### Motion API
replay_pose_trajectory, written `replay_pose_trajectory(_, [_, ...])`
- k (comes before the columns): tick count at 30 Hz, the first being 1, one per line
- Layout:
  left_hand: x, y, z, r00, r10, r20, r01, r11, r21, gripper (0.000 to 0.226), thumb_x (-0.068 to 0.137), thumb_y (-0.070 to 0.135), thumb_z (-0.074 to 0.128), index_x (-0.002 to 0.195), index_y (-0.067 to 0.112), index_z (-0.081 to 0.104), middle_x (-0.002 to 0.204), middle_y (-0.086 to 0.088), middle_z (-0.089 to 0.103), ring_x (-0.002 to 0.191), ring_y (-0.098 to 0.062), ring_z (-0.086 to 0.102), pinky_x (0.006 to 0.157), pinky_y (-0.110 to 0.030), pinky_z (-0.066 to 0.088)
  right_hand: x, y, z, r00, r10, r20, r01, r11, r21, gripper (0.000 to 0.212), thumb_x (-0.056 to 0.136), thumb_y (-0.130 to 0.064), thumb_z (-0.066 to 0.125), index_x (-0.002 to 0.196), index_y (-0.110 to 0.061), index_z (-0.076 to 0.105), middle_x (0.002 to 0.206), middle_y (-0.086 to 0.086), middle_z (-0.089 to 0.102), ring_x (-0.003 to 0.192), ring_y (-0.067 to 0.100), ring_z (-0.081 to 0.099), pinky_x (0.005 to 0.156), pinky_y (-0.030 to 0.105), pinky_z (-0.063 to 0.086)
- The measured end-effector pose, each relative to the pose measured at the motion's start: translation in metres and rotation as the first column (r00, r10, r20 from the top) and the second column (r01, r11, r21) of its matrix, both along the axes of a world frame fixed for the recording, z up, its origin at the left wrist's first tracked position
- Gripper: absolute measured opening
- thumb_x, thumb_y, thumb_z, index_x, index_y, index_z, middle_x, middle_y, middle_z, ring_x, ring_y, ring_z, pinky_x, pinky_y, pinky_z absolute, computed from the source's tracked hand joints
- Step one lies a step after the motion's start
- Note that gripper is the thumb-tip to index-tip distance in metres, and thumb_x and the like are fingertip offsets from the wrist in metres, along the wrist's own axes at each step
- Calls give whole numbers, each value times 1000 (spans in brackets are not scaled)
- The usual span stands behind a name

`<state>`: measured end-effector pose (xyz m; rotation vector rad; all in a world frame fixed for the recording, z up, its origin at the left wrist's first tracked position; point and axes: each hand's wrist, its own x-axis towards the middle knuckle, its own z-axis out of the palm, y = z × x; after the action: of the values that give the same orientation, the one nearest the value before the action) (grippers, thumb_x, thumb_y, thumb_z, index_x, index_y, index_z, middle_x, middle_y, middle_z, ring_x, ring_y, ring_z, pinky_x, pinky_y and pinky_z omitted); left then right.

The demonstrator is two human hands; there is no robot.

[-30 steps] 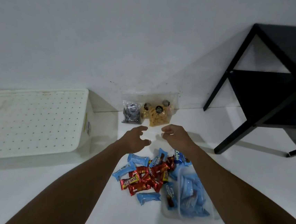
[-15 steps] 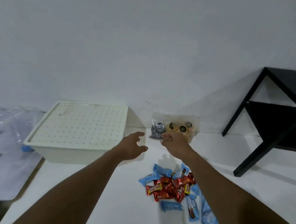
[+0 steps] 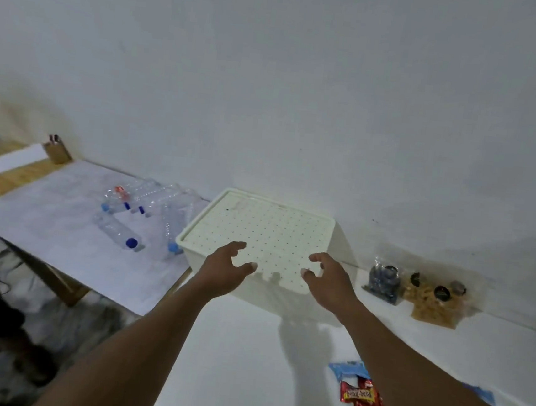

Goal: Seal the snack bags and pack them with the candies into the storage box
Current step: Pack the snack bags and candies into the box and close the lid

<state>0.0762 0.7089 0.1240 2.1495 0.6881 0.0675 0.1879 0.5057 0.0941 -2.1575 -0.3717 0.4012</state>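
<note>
On the white table (image 3: 244,364) | storage box (image 3: 266,235) cream, lid on (dotted with holes) | left hand (image 3: 224,272), right hand (image 3: 329,282) spread, empty

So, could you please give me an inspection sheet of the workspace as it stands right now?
Surface: white table, set against the wall.
Job's things: storage box with its perforated lid on; two snack bags leaning on the wall to its right, seals too blurred to judge; candies in red and blue wrappers near the front, partly out of view.
Clutter: empty plastic bottles on the white sheet over the neighbouring table.
Hands: left hand and right hand open, fingers spread at the lid's near edge; contact unclear.
Cables: nothing seen.
Surroundings: plain white wall; dark, blurred floor at lower left.
</note>
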Motion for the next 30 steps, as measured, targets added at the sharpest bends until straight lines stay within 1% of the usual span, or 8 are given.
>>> replay_pose_trajectory(5, [-2,61,-15,1000,30,-9,-29,996,79,63,85,48,72,140,25,52,151,-3,46,138,-24,45,114,-41,37,6,43,-24,995,-91,35,93,994,-53,42,91,-38,61,130,-26,50,141,13,43,124,31,51,104,40,43])
replay_pose_trajectory(8, [11,100,-31,999,-3,-42,10,987,162,65,78,58,73,136,32,56,149,-4,49,140,-23,41,117,-44,32,11,61,-38,982,-187,27,189,978,-92,46,89,-41,61,132,-29,48,150,16,31,136,35,39,109,45,39])
replay_pose_trajectory(11, [31,131,-49,992,-8,-124,41,962,271,67,76,64,72,136,38,55,154,-12,40,148,-25,24,118,-43,18,19,73,-52,963,-265,42,269,952,-146,48,89,-42,61,134,-31,47,156,20,21,146,34,25,112,46,33])
replay_pose_trajectory(14, [48,151,-64,979,-1,-203,70,941,332,77,71,71,69,140,42,49,161,-16,24,150,-34,18,120,-47,15,29,80,-66,950,-311,14,309,933,-185,49,89,-43,62,134,-31,47,154,18,22,142,34,32,108,44,37])
replay_pose_trajectory(17, [62,164,-77,958,0,-286,97,940,326,87,66,74,72,144,47,41,164,-12,12,148,-42,17,117,-55,21,38,85,-78,937,-350,12,346,919,-187,53,87,-44,65,134,-30,46,148,15,29,128,36,47,105,44,43])
replay_pose_trajectory(19, [70,171,-82,946,-9,-323,123,935,332,93,62,75,74,143,49,38,164,-12,9,146,-43,19,115,-57,25,41,90,-84,915,-397,69,402,893,-202,56,85,-44,67,135,-28,46,142,14,34,128,35,46,105,46,44])
replay_pose_trajectory(23, [78,180,-83,950,26,-312,79,944,319,103,54,75,79,144,45,39,157,-14,23,136,-45,31,109,-54,30,42,96,-91,854,-475,212,515,828,-220,57,83,-47,69,133,-25,52,137,12,44,130,33,38,103,48,42])
replay_pose_trajectory(30, [76,188,-78,974,54,-219,9,961,275,108,44,75,83,140,43,46,142,-13,36,132,-40,30,107,-50,30,48,95,-81,793,-532,298,592,788,-170,45,80,-42,74,121,-27,65,125,10,54,124,32,45,100,47,40])
